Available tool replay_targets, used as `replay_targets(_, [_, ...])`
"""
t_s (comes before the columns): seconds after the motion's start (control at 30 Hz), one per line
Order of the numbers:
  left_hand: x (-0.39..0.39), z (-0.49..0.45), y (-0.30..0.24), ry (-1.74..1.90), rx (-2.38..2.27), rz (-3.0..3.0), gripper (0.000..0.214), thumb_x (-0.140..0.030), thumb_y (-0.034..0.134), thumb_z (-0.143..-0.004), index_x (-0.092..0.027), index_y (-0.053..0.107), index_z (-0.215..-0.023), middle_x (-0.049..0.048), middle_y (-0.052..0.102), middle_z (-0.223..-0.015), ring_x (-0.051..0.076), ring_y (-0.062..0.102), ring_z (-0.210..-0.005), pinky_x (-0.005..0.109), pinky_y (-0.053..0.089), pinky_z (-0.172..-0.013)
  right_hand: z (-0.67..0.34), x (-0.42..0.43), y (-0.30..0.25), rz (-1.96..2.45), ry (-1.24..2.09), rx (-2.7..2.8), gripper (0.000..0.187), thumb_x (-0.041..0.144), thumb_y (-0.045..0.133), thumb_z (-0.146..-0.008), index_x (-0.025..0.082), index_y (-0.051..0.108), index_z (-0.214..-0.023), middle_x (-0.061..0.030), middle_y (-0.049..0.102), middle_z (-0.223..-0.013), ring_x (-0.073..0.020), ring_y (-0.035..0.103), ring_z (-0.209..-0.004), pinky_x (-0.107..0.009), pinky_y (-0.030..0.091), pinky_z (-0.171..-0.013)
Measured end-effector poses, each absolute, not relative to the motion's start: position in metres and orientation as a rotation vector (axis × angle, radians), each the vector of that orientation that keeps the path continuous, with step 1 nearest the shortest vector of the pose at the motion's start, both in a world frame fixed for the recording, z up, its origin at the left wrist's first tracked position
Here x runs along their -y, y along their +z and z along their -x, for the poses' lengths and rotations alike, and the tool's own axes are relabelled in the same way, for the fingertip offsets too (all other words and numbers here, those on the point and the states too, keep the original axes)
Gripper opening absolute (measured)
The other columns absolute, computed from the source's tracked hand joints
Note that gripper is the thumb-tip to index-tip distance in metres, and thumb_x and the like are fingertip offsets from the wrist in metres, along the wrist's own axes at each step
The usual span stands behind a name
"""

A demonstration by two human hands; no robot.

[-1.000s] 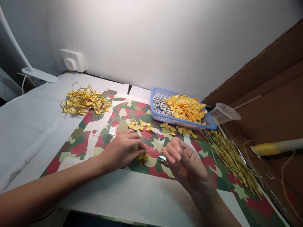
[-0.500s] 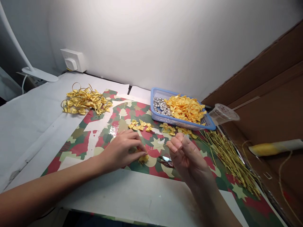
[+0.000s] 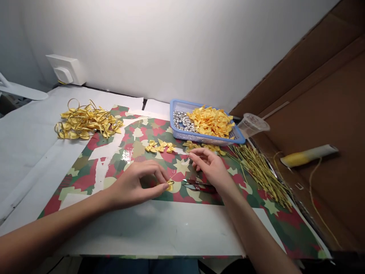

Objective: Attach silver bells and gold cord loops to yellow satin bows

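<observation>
My left hand (image 3: 137, 182) rests on the patterned paper (image 3: 119, 152) and pinches a small yellow ribbon bow (image 3: 170, 185) at its fingertips. A thin gold thread runs from that bow up to my right hand (image 3: 209, 167), whose fingers are pinched on the thread's far end. Small scissors (image 3: 196, 186) lie on the paper just under my right hand. Three loose yellow bows (image 3: 159, 146) lie a little beyond both hands.
A blue basket (image 3: 182, 133) at the back holds yellow bows and silver beads. Gold wire ties (image 3: 259, 171) lie to its right beside a tipped clear cup (image 3: 252, 125). A heap of bows with loops (image 3: 85, 121) lies at the back left. Cardboard (image 3: 327, 114) walls the right side.
My right hand has dropped from a raised position near the camera down and away to the paper, drawing the thread out. The left hand stays on the bow. The view shifted slightly.
</observation>
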State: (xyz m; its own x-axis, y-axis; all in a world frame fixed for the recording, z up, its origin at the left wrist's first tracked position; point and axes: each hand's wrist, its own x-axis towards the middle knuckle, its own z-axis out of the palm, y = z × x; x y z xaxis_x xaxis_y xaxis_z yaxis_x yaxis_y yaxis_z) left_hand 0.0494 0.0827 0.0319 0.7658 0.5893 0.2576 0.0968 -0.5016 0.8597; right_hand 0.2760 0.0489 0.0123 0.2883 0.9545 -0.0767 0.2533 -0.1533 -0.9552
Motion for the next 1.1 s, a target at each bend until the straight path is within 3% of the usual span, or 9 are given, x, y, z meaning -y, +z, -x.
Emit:
replay_targets(0.1, [-0.083,-0.048,0.031,0.703,-0.616,-2.008,0.015,-0.016,0.059,-0.081,-0.016,0.058,-0.066,0.0038,0.068,-0.075,0.014,0.062,-0.073,0.027,0.049,-0.065,-0.286,-0.044,0.022,1.734,0.772,1.420,0.030,0.047,0.060,-0.078,0.020,0.054,-0.090,-0.0045,0.060,-0.093,-0.0168,0.056,-0.073,-0.029,0.045,-0.063])
replay_targets(0.3, [-0.084,-0.043,0.023,0.754,-0.735,-2.077,0.006,-0.018,0.059,-0.082,-0.016,0.061,-0.076,0.0009,0.066,-0.069,0.013,0.061,-0.062,0.026,0.051,-0.060,-0.309,-0.012,0.039,1.797,0.919,1.924,0.022,0.043,0.060,-0.082,0.022,0.055,-0.087,-0.0043,0.058,-0.093,-0.0194,0.054,-0.081,-0.032,0.046,-0.074])
replay_targets(0.43, [-0.087,-0.044,0.019,0.777,-0.660,-2.121,0.012,-0.014,0.054,-0.084,-0.016,0.065,-0.080,0.0037,0.068,-0.074,0.014,0.063,-0.067,0.024,0.051,-0.057,-0.311,0.005,0.039,1.780,1.041,1.955,0.021,0.042,0.051,-0.089,0.022,0.055,-0.087,-0.0044,0.055,-0.093,-0.0176,0.055,-0.079,-0.030,0.046,-0.073])
replay_targets(0.57, [-0.089,-0.046,0.019,0.795,-0.544,-2.123,0.019,-0.008,0.051,-0.085,-0.016,0.069,-0.084,0.0061,0.070,-0.082,0.014,0.064,-0.073,0.023,0.053,-0.060,-0.308,0.016,0.039,1.748,1.091,2.002,0.016,0.038,0.056,-0.087,0.024,0.055,-0.096,-0.0055,0.054,-0.105,-0.0192,0.056,-0.093,-0.030,0.047,-0.079])
replay_targets(0.7, [-0.089,-0.047,0.021,0.752,-0.549,-2.042,0.020,-0.010,0.052,-0.085,-0.016,0.071,-0.088,0.0069,0.070,-0.085,0.014,0.064,-0.075,0.023,0.053,-0.061,-0.309,0.023,0.036,1.739,1.045,2.048,0.010,0.033,0.051,-0.090,0.024,0.056,-0.090,-0.0050,0.058,-0.099,-0.0190,0.057,-0.090,-0.030,0.047,-0.078])
replay_targets(0.87, [-0.088,-0.048,0.022,0.669,-0.559,-2.008,0.015,-0.015,0.062,-0.081,-0.017,0.071,-0.093,0.0058,0.069,-0.086,0.013,0.063,-0.071,0.025,0.052,-0.062,-0.308,0.029,0.031,1.780,1.002,1.974,0.015,0.036,0.048,-0.091,0.022,0.054,-0.093,-0.0058,0.061,-0.092,-0.0202,0.059,-0.083,-0.032,0.048,-0.074])
replay_targets(1.1, [-0.092,-0.050,0.014,0.670,-0.512,-2.009,0.019,-0.012,0.065,-0.079,-0.016,0.071,-0.097,0.0074,0.070,-0.091,0.015,0.066,-0.078,0.026,0.054,-0.069,-0.304,0.030,0.031,1.569,1.323,1.659,0.030,0.043,0.045,-0.092,0.022,0.054,-0.111,-0.0090,0.060,-0.103,-0.0194,0.060,-0.086,-0.032,0.050,-0.075])
